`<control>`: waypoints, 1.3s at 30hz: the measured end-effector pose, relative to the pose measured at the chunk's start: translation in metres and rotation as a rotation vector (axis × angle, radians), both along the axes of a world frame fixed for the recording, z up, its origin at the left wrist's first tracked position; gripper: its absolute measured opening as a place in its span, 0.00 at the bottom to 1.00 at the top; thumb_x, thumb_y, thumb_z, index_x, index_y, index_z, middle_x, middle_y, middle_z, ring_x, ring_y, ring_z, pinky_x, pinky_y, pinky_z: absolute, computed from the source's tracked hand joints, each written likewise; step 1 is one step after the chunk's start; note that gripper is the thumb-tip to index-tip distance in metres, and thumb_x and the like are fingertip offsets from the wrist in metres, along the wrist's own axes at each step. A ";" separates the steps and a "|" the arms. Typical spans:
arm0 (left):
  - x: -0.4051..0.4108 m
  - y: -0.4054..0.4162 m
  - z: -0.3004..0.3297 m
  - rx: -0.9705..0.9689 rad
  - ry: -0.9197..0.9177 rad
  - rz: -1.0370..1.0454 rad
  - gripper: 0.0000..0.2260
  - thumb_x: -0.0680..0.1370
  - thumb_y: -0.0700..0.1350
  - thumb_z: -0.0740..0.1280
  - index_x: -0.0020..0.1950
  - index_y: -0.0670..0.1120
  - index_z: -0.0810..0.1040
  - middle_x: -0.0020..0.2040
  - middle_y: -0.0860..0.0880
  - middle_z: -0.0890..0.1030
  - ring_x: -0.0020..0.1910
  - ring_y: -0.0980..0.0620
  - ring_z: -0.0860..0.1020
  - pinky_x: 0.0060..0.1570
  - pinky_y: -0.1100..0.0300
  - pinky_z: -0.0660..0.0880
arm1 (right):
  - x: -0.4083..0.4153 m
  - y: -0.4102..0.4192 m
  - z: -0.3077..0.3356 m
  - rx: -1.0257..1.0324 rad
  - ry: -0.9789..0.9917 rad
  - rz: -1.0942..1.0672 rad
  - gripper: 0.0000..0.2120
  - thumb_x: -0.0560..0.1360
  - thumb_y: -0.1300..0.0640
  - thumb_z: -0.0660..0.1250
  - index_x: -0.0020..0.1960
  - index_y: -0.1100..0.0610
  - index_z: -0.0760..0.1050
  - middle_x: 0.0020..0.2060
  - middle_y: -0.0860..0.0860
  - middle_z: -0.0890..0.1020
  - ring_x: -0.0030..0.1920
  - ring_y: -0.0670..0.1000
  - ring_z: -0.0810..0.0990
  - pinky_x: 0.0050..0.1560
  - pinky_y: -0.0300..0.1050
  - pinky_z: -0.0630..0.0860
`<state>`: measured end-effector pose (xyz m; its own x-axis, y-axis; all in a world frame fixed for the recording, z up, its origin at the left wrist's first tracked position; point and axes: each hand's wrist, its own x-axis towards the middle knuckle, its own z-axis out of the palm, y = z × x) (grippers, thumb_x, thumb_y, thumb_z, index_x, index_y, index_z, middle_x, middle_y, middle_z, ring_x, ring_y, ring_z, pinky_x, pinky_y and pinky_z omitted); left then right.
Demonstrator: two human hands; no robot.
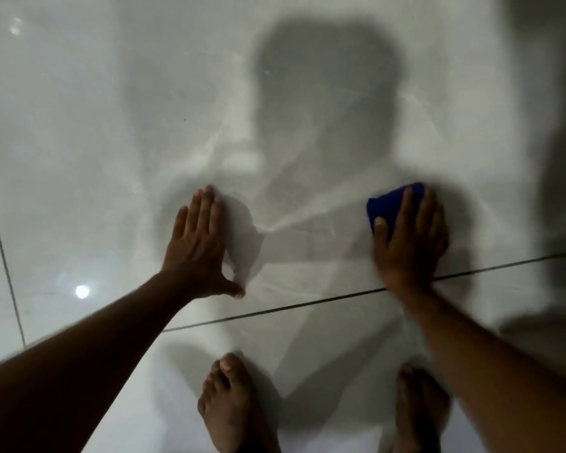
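Note:
I look straight down at a glossy white tiled floor (111, 142). My left hand (198, 243) lies flat on the tile with straight fingers and the thumb spread to the right. My right hand (409, 237) presses flat on a small blue cloth (389, 204), whose far left corner sticks out from under the fingers. The right hand is slightly blurred. Both forearms reach in from the bottom corners.
My two bare feet (229, 407) stand on the tile at the bottom centre, below the hands. A dark grout line (291, 308) runs across under my right wrist, and another (0, 250) runs down the left edge. My own shadow covers the middle of the floor.

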<state>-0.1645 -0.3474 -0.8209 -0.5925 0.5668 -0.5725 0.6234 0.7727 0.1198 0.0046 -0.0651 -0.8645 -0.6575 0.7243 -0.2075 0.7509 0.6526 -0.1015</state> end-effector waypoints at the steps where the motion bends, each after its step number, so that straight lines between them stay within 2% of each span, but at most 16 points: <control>1: 0.002 0.000 0.002 -0.018 0.023 -0.002 0.76 0.47 0.73 0.76 0.77 0.34 0.40 0.79 0.35 0.41 0.78 0.37 0.39 0.76 0.41 0.42 | 0.002 -0.033 0.003 -0.026 0.012 -0.145 0.33 0.79 0.42 0.55 0.78 0.56 0.56 0.77 0.62 0.59 0.75 0.66 0.60 0.71 0.65 0.60; 3: 0.009 0.000 0.009 -0.037 0.055 0.016 0.72 0.49 0.71 0.77 0.77 0.33 0.45 0.78 0.32 0.49 0.78 0.33 0.47 0.76 0.40 0.47 | -0.001 -0.101 0.009 -0.127 0.027 -0.121 0.33 0.78 0.43 0.56 0.78 0.57 0.57 0.77 0.63 0.59 0.75 0.67 0.60 0.71 0.66 0.60; 5: 0.022 -0.001 0.013 0.025 0.045 0.056 0.62 0.52 0.65 0.80 0.74 0.34 0.58 0.71 0.33 0.66 0.68 0.32 0.65 0.68 0.40 0.64 | 0.001 -0.154 0.016 -0.245 0.006 0.176 0.32 0.79 0.43 0.53 0.79 0.54 0.53 0.79 0.61 0.55 0.77 0.65 0.54 0.73 0.65 0.55; 8: 0.057 -0.006 0.018 0.141 -0.156 0.059 0.41 0.61 0.57 0.80 0.67 0.43 0.70 0.61 0.42 0.76 0.56 0.42 0.74 0.54 0.49 0.74 | -0.001 -0.160 0.027 -0.446 -0.035 0.407 0.30 0.80 0.48 0.53 0.79 0.52 0.49 0.80 0.56 0.48 0.79 0.60 0.45 0.75 0.63 0.53; 10: 0.079 0.001 0.019 0.209 -0.291 0.241 0.29 0.65 0.55 0.78 0.62 0.47 0.73 0.57 0.47 0.76 0.52 0.49 0.74 0.48 0.57 0.74 | -0.003 -0.140 0.032 -0.630 0.011 0.394 0.31 0.79 0.58 0.59 0.79 0.54 0.52 0.80 0.56 0.51 0.79 0.59 0.48 0.76 0.60 0.55; 13: 0.095 0.027 0.022 0.289 -0.300 0.714 0.09 0.73 0.49 0.72 0.45 0.50 0.73 0.44 0.51 0.77 0.41 0.53 0.74 0.34 0.65 0.66 | -0.006 -0.108 0.055 -0.972 0.100 0.033 0.30 0.79 0.66 0.57 0.79 0.53 0.55 0.77 0.57 0.63 0.75 0.58 0.65 0.72 0.50 0.65; 15: 0.100 0.045 0.028 0.338 -0.308 0.828 0.07 0.74 0.45 0.70 0.43 0.50 0.71 0.38 0.55 0.74 0.37 0.55 0.73 0.29 0.69 0.64 | -0.007 -0.097 0.069 -1.035 0.105 -0.171 0.30 0.79 0.65 0.55 0.79 0.50 0.56 0.76 0.54 0.65 0.73 0.55 0.67 0.71 0.48 0.67; 19: 0.099 0.072 0.093 0.486 -0.429 0.877 0.07 0.71 0.44 0.69 0.44 0.51 0.72 0.36 0.53 0.75 0.33 0.57 0.73 0.28 0.70 0.69 | -0.012 -0.089 0.130 -1.115 0.165 -0.344 0.29 0.77 0.68 0.59 0.76 0.52 0.62 0.71 0.53 0.73 0.71 0.53 0.71 0.72 0.53 0.69; 22: 0.086 0.079 0.183 0.600 -0.500 0.900 0.06 0.68 0.46 0.67 0.40 0.53 0.71 0.35 0.49 0.77 0.32 0.51 0.76 0.31 0.59 0.73 | -0.014 -0.090 0.214 -1.178 0.279 -0.401 0.26 0.75 0.65 0.62 0.72 0.53 0.68 0.62 0.51 0.80 0.62 0.51 0.78 0.64 0.50 0.76; 25: 0.069 0.080 0.305 0.687 -0.565 0.913 0.05 0.68 0.44 0.67 0.38 0.51 0.70 0.34 0.48 0.75 0.34 0.49 0.74 0.36 0.52 0.73 | -0.020 -0.081 0.330 -1.215 0.359 -0.567 0.27 0.75 0.61 0.69 0.72 0.59 0.66 0.54 0.49 0.79 0.54 0.49 0.79 0.53 0.41 0.76; 27: 0.057 0.075 0.397 0.751 -0.647 0.920 0.05 0.70 0.41 0.67 0.39 0.49 0.71 0.36 0.45 0.75 0.37 0.46 0.75 0.38 0.48 0.74 | -0.024 -0.074 0.419 -1.282 0.378 -0.530 0.22 0.73 0.58 0.71 0.65 0.60 0.73 0.52 0.54 0.83 0.52 0.53 0.82 0.52 0.46 0.80; 29: 0.037 0.043 0.475 0.824 -0.717 0.889 0.06 0.72 0.38 0.67 0.40 0.48 0.71 0.39 0.42 0.75 0.40 0.44 0.75 0.40 0.45 0.74 | -0.036 -0.096 0.500 -1.346 0.400 -0.490 0.19 0.73 0.58 0.72 0.62 0.59 0.75 0.55 0.59 0.84 0.55 0.59 0.83 0.58 0.56 0.80; 31: 0.032 0.028 0.546 0.870 -0.786 0.874 0.08 0.76 0.35 0.66 0.42 0.47 0.71 0.40 0.41 0.76 0.42 0.43 0.76 0.42 0.44 0.76 | -0.041 -0.100 0.578 -1.342 0.378 -0.456 0.18 0.72 0.56 0.74 0.61 0.57 0.76 0.55 0.59 0.84 0.55 0.60 0.83 0.57 0.60 0.80; 35: 0.027 0.016 0.686 0.939 -0.738 0.858 0.05 0.77 0.35 0.66 0.50 0.45 0.74 0.45 0.45 0.81 0.44 0.45 0.80 0.43 0.48 0.79 | -0.039 -0.102 0.732 -1.140 0.386 -0.302 0.15 0.72 0.56 0.74 0.57 0.57 0.77 0.51 0.54 0.83 0.51 0.55 0.83 0.51 0.50 0.82; 37: 0.023 0.010 0.742 0.944 -0.648 0.820 0.11 0.76 0.38 0.70 0.56 0.47 0.76 0.50 0.46 0.83 0.48 0.46 0.83 0.45 0.49 0.82 | -0.034 -0.107 0.796 -1.003 0.432 -0.218 0.13 0.72 0.55 0.74 0.55 0.56 0.76 0.48 0.53 0.83 0.47 0.53 0.83 0.46 0.44 0.80; 39: 0.034 0.036 0.788 0.934 -0.595 0.762 0.17 0.74 0.41 0.73 0.61 0.52 0.76 0.53 0.48 0.82 0.50 0.47 0.83 0.46 0.49 0.83 | -0.013 -0.081 0.843 -0.888 0.510 -0.177 0.14 0.72 0.55 0.74 0.55 0.56 0.77 0.47 0.52 0.83 0.46 0.52 0.83 0.45 0.45 0.80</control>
<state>-0.1304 -0.3110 -0.0333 -0.7310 0.5263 -0.4343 -0.2525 0.3827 0.8887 -0.0086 -0.1460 -0.0218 -0.7162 0.5412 -0.4406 0.5614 0.0718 -0.8244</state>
